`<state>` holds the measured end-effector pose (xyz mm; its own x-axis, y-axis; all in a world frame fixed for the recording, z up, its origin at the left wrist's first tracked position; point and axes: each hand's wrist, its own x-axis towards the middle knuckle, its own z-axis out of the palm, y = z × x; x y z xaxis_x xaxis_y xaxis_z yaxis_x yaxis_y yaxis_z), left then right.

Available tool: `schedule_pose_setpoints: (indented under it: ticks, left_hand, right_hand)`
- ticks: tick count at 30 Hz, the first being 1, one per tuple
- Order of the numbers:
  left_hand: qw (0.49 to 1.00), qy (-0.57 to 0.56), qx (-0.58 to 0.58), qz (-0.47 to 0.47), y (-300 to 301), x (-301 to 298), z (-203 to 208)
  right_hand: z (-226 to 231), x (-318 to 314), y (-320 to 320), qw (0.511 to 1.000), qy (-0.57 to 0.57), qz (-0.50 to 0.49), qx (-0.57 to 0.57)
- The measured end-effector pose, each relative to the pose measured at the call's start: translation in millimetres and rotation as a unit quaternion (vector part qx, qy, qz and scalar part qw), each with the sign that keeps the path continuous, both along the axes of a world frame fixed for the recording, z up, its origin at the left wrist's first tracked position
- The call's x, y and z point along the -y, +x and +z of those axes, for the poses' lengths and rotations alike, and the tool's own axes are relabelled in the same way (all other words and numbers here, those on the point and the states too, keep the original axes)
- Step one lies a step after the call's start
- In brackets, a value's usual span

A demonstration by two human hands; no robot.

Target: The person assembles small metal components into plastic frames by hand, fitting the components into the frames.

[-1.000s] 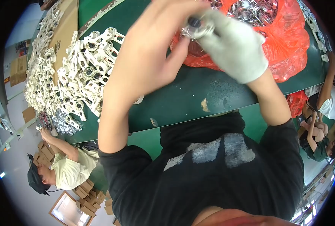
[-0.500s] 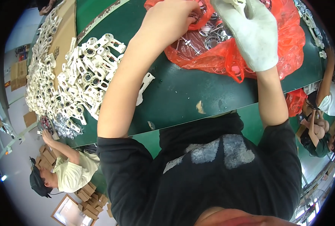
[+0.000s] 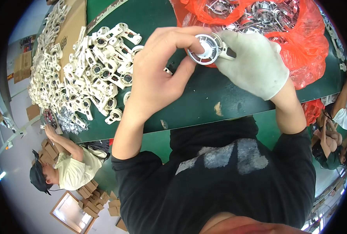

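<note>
Over the green table (image 3: 189, 105), my bare left hand (image 3: 157, 70) pinches a round silver ring with spokes and a pale hub (image 3: 210, 50) between thumb and fingers. My right hand (image 3: 255, 64), in a white glove, grips a cream plastic piece with a dark slot (image 3: 225, 55). The ring and this piece meet between my hands; how they join is hidden by my fingers. Beyond my right hand lies an open red plastic bag (image 3: 308, 50) full of shiny metal spoked parts (image 3: 265, 15). To the left of my left hand spreads a heap of cream plastic pieces (image 3: 105, 72).
More cream pieces (image 3: 44, 84) lie along a cardboard sheet (image 3: 72, 27) at the far left, with small clear parts (image 3: 70, 124) near the table edge. One person (image 3: 77, 169) works at the left; other people (image 3: 331, 136) sit at the right beside another red bag (image 3: 311, 111).
Both hands have come back from the red bag toward me. My left hand, which was reaching into the bag, now holds a spoked ring against the cream piece in my right hand.
</note>
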<state>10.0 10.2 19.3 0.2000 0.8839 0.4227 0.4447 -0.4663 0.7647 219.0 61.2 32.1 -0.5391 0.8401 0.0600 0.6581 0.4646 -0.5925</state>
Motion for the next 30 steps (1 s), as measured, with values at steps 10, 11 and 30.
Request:
schedule_pose_setpoints:
  ticks: [10, 11, 30]
  left_hand:
    - [0.997, 0.057, -0.055, 0.023, 3, 15, -12]
    - [0.997, 0.047, -0.059, 0.007, 2, 15, -11]
    - [0.998, 0.018, -0.034, -0.044, -14, 12, -24]
  right_hand:
    - [-16, 2, -6, 1.000, -0.014, 0.025, 0.006]
    - [-18, 1, -6, 1.000, -0.011, 0.029, 0.003]
    - [-18, 10, -15, 0.994, 0.081, 0.063, 0.037]
